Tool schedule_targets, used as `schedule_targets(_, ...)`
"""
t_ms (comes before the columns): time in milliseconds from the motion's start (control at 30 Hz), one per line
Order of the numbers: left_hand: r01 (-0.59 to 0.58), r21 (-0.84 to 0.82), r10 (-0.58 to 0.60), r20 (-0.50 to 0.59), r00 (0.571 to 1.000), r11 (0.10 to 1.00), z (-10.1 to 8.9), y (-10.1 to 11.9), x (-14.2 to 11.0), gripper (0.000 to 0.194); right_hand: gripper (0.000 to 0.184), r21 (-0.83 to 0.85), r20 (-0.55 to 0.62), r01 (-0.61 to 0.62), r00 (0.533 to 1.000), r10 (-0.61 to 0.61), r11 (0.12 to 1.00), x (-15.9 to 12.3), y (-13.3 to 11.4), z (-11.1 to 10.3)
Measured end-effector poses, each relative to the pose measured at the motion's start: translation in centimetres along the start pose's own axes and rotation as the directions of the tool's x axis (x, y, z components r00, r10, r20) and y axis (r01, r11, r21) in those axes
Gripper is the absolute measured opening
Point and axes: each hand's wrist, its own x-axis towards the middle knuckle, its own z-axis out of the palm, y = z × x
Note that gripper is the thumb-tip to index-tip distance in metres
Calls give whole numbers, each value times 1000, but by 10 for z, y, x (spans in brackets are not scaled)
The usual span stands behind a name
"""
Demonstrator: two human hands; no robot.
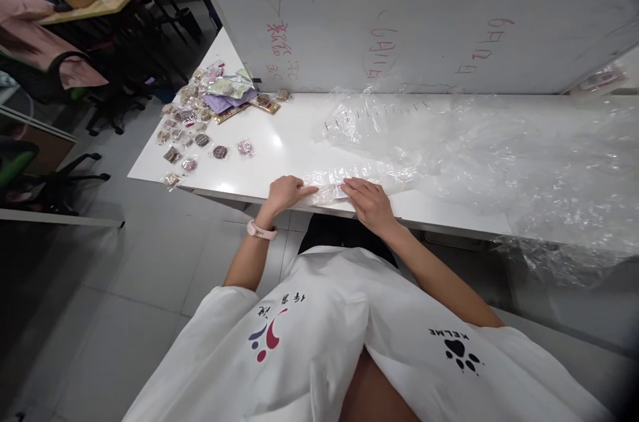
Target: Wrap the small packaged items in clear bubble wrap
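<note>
My left hand (287, 194) and my right hand (368, 201) rest at the near edge of the white table (279, 149). Both press down on a small clear plastic bag (329, 188) lying flat between them. The left hand's fingers are curled with the fingertips pinching the bag's left end. On the right end the other hand's fingers lie together and extended, beside a small label. A pink watch sits on my left wrist.
A large heap of clear plastic bags (499, 149) covers the table's right half. Several small wrapped snacks (194, 136) and purple packets (227, 97) lie at the far left. A whiteboard (424, 9) with red writing stands behind. Office chairs (44, 169) stand left.
</note>
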Motion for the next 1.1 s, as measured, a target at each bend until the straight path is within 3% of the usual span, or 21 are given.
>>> schedule_targets(67,148,-97,-161,-139,977,984,-14,-28,-15,62,35,-8,-15,-6,1000,6,1000,0,2,1)
schedule_targets(100,231,-153,-265,-270,925,961,-18,-40,-25,60,34,-15,-25,-11,1000,11,1000,0,2,2)
schedule_targets(133,294,-218,-360,-395,846,931,-19,-50,-36,58,33,-23,-35,-17,999,16,1000,1,1,3)
schedule_targets(167,319,-297,-428,-462,777,900,-17,-57,-47,57,33,-30,-46,-24,999,23,999,1,1,4)
schedule_targets(200,310,-388,-474,-459,752,868,-10,-59,-58,55,33,-37,-55,-32,998,30,999,1,-1,6)
schedule_targets(233,282,-491,-494,-380,782,824,-1,-57,-68,54,33,-42,-63,-41,997,38,998,2,-3,8)
schedule_targets(300,223,-731,-433,-109,895,645,23,-42,-83,49,32,-44,-78,-56,996,52,997,3,-7,10)
schedule_targets(367,200,-885,-348,46,936,421,47,-17,-88,47,31,-35,-86,-63,994,60,997,4,-14,11)
schedule_targets(467,214,-974,-208,195,959,75,67,16,-84,50,32,4,-73,-75,995,75,997,1,-22,10)
schedule_targets(533,248,-964,-160,261,952,-96,69,28,-80,44,33,36,-48,-79,996,81,996,-2,-26,8)
schedule_targets(600,277,-940,-187,314,931,-199,68,34,-76,37,35,68,-16,-79,997,80,995,-5,-27,6)
schedule_targets(733,185,-934,-377,297,877,-307,74,42,-71,32,37,127,20,-77,997,75,989,-7,-24,5)
schedule_targets(833,112,-926,-514,297,805,-360,83,48,-67,34,37,152,31,-66,998,62,986,-8,-20,4)
schedule_targets(900,124,-929,-575,316,755,-349,88,51,-64,32,36,168,48,-59,997,52,984,-8,-19,3)
schedule_targets(967,70,-978,-681,186,708,-195,92,53,-64,28,35,190,62,-51,997,40,980,-8,-18,0)
schedule_targets(1033,-52,-989,-726,-135,675,135,98,59,-66,23,34,222,57,-29,998,17,975,-8,-17,-2)
schedule_targets(1100,-165,-861,-568,-450,689,482,105,66,-68,21,33,243,48,-14,999,3,970,-9,-15,-1)
